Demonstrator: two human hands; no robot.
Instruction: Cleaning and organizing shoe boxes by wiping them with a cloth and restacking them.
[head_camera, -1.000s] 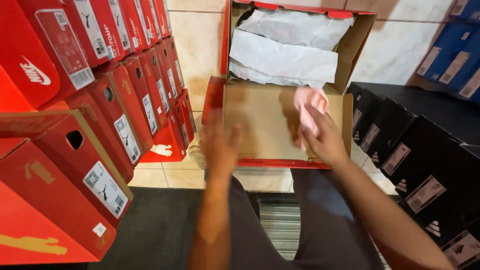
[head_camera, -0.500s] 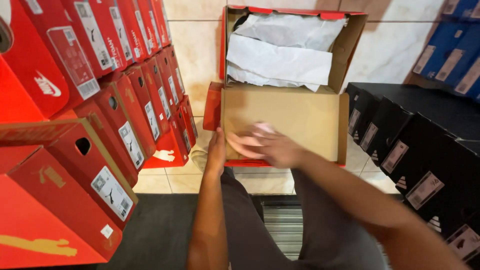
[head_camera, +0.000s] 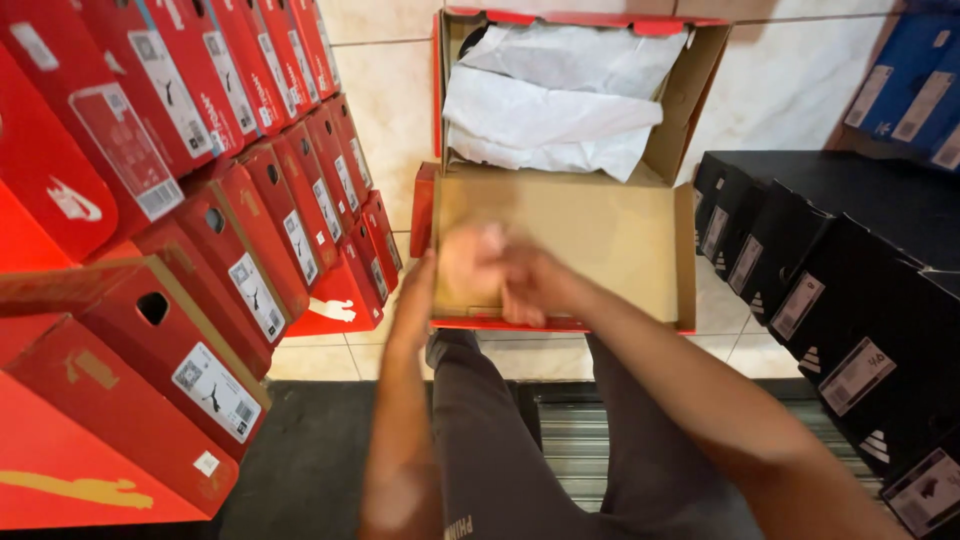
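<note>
Shoebox lid (head_camera: 600, 240), brown inside with a red rim, lies open at centre frame, just beyond your knees. Your left hand (head_camera: 462, 268) and right hand (head_camera: 530, 285) meet over its near left corner; motion blur hides your fingers, so I cannot tell their grip. Beyond the lid, white tissue paper (head_camera: 555, 105) fills the red shoebox (head_camera: 690, 80). Red boxes (head_camera: 200, 200) stack at left, black boxes (head_camera: 830, 300) at right.

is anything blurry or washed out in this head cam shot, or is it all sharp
Head view: both hands, left hand and right hand, are smeared by motion blur over the open shoe box lid; the white tissue paper and stacked red boxes look sharp; lighting is even, with wide-angle bending at the edges.
</note>
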